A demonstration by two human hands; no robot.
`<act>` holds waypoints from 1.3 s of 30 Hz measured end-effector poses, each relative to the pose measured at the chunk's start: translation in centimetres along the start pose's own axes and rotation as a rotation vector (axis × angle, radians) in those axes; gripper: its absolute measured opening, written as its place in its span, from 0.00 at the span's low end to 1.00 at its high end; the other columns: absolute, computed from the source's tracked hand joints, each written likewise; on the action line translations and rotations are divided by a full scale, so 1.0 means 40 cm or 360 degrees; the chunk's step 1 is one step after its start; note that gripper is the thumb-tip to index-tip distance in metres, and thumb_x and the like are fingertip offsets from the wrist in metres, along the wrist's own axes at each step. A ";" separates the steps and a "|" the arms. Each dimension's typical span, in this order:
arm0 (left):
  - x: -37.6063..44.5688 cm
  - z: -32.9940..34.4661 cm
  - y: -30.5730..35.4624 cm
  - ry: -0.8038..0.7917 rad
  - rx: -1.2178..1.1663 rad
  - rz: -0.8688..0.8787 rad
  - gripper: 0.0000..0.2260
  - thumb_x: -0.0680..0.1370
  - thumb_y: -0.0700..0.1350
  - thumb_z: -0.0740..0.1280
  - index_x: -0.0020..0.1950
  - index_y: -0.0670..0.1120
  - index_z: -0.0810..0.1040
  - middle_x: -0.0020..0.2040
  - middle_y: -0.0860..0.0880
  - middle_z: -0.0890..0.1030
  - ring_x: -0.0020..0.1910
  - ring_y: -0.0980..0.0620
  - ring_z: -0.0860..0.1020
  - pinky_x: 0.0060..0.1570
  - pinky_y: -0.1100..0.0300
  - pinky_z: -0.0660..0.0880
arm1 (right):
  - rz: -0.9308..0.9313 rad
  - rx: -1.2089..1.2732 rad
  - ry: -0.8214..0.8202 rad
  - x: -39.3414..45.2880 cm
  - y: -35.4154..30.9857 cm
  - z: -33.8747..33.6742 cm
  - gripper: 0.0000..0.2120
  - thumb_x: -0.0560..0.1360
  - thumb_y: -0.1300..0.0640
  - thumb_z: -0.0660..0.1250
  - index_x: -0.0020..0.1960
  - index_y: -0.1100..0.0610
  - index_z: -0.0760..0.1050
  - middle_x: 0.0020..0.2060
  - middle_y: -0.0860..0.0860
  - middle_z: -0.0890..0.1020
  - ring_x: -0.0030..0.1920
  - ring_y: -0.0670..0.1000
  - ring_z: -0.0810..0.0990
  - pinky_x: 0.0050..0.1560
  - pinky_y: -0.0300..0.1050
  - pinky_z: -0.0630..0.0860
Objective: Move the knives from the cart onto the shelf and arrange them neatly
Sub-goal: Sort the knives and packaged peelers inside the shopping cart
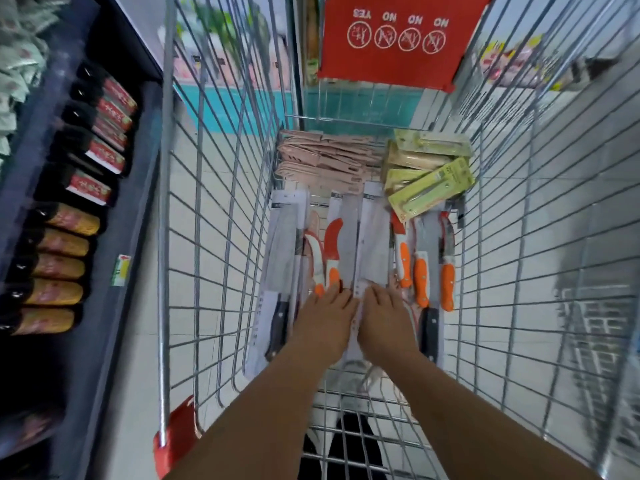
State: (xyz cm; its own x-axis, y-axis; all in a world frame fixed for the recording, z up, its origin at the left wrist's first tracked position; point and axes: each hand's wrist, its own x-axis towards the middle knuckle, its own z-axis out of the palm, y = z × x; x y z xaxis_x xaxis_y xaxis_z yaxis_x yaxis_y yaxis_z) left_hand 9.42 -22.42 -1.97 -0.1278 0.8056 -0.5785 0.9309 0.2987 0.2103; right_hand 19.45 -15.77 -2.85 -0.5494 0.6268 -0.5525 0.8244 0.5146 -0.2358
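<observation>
Reaching deep into the wire cart, both arms side by side. Left hand and right hand lying on the packaged cleaver stretching toward twelve o'clock; fingers bent over its near end, possibly gripping, blur hiding it. Orange-handled knives lying at two o'clock of the right hand, black-handled cleaver at ten o'clock of the left. Dark shelf sitting at nine o'clock.
</observation>
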 end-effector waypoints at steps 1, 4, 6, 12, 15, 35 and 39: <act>0.003 0.004 0.006 0.0003 0.0070 -0.0009 0.31 0.79 0.41 0.61 0.78 0.48 0.51 0.79 0.50 0.48 0.77 0.47 0.42 0.74 0.46 0.44 | 0.0004 -0.0039 0.0009 0.000 0.011 -0.004 0.31 0.77 0.58 0.60 0.76 0.58 0.52 0.76 0.52 0.55 0.75 0.53 0.52 0.73 0.48 0.54; -0.001 0.003 0.019 0.0039 0.0086 -0.0158 0.30 0.77 0.42 0.63 0.77 0.44 0.54 0.78 0.45 0.49 0.77 0.43 0.46 0.75 0.47 0.45 | 0.0077 -0.0049 0.0008 -0.002 0.037 -0.010 0.32 0.77 0.58 0.60 0.77 0.58 0.49 0.76 0.54 0.50 0.76 0.55 0.51 0.74 0.50 0.55; -0.007 0.000 0.026 0.0035 0.0058 -0.0216 0.32 0.75 0.41 0.65 0.76 0.43 0.55 0.79 0.44 0.45 0.77 0.43 0.44 0.75 0.47 0.45 | 0.0158 -0.0011 -0.0008 0.001 0.044 -0.012 0.32 0.78 0.58 0.58 0.77 0.59 0.46 0.77 0.55 0.48 0.76 0.55 0.49 0.74 0.51 0.53; 0.004 0.008 0.073 0.0085 -0.0554 -0.0528 0.29 0.78 0.37 0.61 0.76 0.43 0.53 0.77 0.43 0.55 0.72 0.41 0.60 0.71 0.50 0.59 | 0.0241 0.0054 0.0092 0.010 0.042 -0.006 0.30 0.77 0.58 0.59 0.76 0.60 0.52 0.74 0.56 0.59 0.74 0.57 0.55 0.73 0.51 0.53; 0.018 0.003 0.085 0.0142 -0.0886 -0.0761 0.31 0.78 0.39 0.64 0.77 0.45 0.53 0.67 0.43 0.71 0.64 0.44 0.70 0.59 0.52 0.72 | 0.0248 0.0042 0.0132 0.010 0.056 0.000 0.28 0.77 0.57 0.59 0.75 0.60 0.55 0.73 0.57 0.63 0.73 0.57 0.57 0.72 0.51 0.54; 0.042 0.000 0.074 0.0194 -0.1022 -0.1073 0.12 0.74 0.39 0.68 0.57 0.44 0.75 0.51 0.44 0.79 0.50 0.44 0.79 0.43 0.55 0.77 | 0.0107 0.0120 0.0399 0.010 0.057 0.027 0.21 0.77 0.50 0.60 0.69 0.52 0.65 0.66 0.51 0.70 0.68 0.54 0.64 0.69 0.49 0.58; 0.017 0.001 0.053 0.0151 -0.1127 -0.1038 0.03 0.73 0.42 0.69 0.45 0.44 0.76 0.41 0.46 0.79 0.37 0.48 0.77 0.34 0.60 0.72 | 0.0113 0.0654 0.0243 0.008 0.018 0.017 0.08 0.78 0.54 0.59 0.52 0.56 0.75 0.46 0.52 0.78 0.50 0.53 0.75 0.52 0.46 0.70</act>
State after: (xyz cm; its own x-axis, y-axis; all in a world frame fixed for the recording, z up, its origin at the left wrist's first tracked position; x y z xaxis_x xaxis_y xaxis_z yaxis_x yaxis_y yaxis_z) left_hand 11.31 -21.25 -1.94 -0.6021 0.4010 -0.6904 0.2490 0.9159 0.3148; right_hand 19.98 -15.62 -3.74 -0.4777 0.7473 -0.4619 0.8298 0.2111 -0.5165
